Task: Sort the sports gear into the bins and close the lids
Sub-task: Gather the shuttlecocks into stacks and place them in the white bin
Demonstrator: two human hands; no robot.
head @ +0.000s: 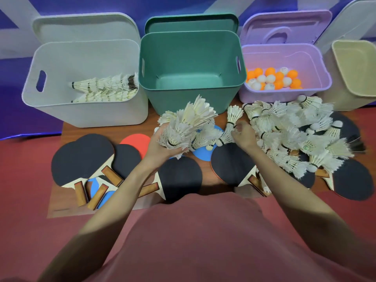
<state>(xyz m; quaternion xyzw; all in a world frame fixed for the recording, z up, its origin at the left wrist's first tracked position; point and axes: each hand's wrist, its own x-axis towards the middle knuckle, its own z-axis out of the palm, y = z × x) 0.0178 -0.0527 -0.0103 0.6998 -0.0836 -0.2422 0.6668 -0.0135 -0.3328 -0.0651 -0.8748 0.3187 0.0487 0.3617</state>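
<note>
My left hand (160, 142) grips a thick bunch of white shuttlecocks (189, 121) in front of the green bin (192, 94), which holds nothing. My right hand (243, 134) pinches a single shuttlecock (234, 115) at its base, beside a big loose heap of shuttlecocks (295, 135). The white bin (85, 112) on the left holds stacked shuttlecocks (105, 86). The purple bin (284, 94) on the right holds orange and white ping-pong balls (272, 78). Several paddles (83, 159) lie on the wooden board.
All three lids (191, 23) stand upright behind their bins. A beige bin (354, 70) stands at the far right. More paddles (354, 180) lie under and beside the shuttlecock heap. The wooden board (67, 200) rests on a red floor.
</note>
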